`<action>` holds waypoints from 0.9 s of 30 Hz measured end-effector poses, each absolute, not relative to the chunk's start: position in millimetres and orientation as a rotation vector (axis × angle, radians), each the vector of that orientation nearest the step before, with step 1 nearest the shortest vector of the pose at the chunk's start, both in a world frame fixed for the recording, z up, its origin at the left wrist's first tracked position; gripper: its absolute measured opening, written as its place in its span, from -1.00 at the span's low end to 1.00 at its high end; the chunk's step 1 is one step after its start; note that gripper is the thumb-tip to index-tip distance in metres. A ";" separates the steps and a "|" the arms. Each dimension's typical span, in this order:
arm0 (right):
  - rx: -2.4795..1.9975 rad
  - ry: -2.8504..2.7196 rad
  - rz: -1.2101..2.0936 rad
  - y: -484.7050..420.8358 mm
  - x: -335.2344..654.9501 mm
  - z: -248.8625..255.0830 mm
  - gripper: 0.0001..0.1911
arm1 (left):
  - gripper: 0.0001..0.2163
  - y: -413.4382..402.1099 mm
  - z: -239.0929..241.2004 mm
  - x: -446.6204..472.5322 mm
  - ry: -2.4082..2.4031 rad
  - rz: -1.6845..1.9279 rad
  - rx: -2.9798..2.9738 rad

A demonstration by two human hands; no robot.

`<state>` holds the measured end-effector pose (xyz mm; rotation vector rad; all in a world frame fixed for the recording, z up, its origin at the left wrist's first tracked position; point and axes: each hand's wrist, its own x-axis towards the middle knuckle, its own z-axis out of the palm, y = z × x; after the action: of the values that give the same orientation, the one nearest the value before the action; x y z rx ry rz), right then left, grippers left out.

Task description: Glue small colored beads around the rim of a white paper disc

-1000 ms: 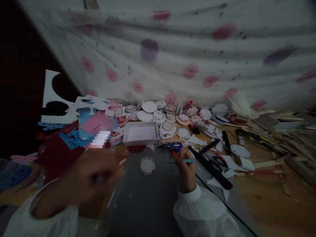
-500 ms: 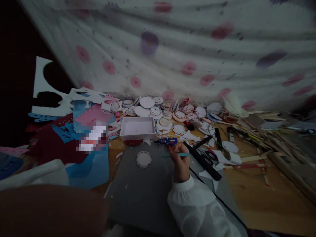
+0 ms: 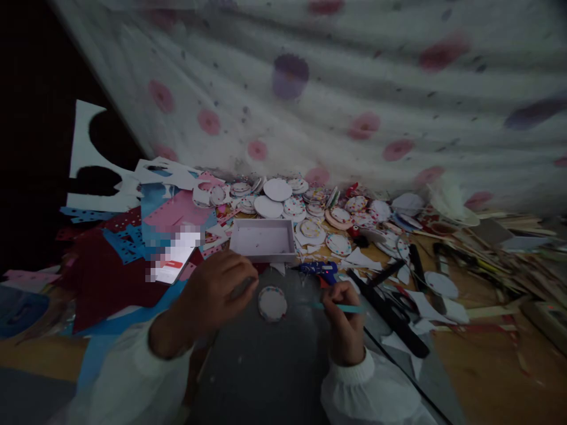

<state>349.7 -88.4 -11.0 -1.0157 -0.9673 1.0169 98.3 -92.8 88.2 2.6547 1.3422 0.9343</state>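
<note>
My right hand (image 3: 344, 321) pinches a slim teal stick-like tool (image 3: 351, 308), whose thin end points left across the grey mat (image 3: 266, 378). To the left of that end a small round white disc (image 3: 272, 304) with coloured dots around its rim lies flat on the mat. My left hand (image 3: 215, 295) hovers left of the disc, apart from it. Its fingers curve loosely, with a gap to the thumb, and nothing shows between them. Just behind my right hand lies a blue glue gun (image 3: 318, 270).
A shallow white box (image 3: 263, 258) stands behind the mat, with several decorated discs (image 3: 295, 206) heaped beyond it. A lit phone (image 3: 177, 260) lies on coloured sheets at left. Scissors (image 3: 401, 304), a black bar (image 3: 390, 316), paper scraps and wooden strips (image 3: 496, 310) crowd the right.
My left hand has come in from the lower left, where a large blurred shape was, to beside the disc. The view has shifted slightly. My right hand keeps hold of the teal tool.
</note>
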 end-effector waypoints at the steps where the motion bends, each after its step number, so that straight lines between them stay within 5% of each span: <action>1: -1.022 -0.984 1.008 -89.3 349.2 -10.5 -0.83 | -0.87 -67.1 79.7 98.2 1.358 0.860 2.672; 9: -1.208 -1.094 0.866 -89.3 348.0 -4.6 -0.89 | -0.80 -18.2 1.1 85.3 1.498 0.989 2.673; 27: -1.214 -1.240 0.537 -52.2 368.6 69.5 -0.93 | -0.73 -16.8 -8.1 85.3 1.505 1.062 2.542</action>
<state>368.6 -52.2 69.5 -1.2145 -1.2403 0.5375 85.3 -16.8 -8.1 2.5422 1.5054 1.0616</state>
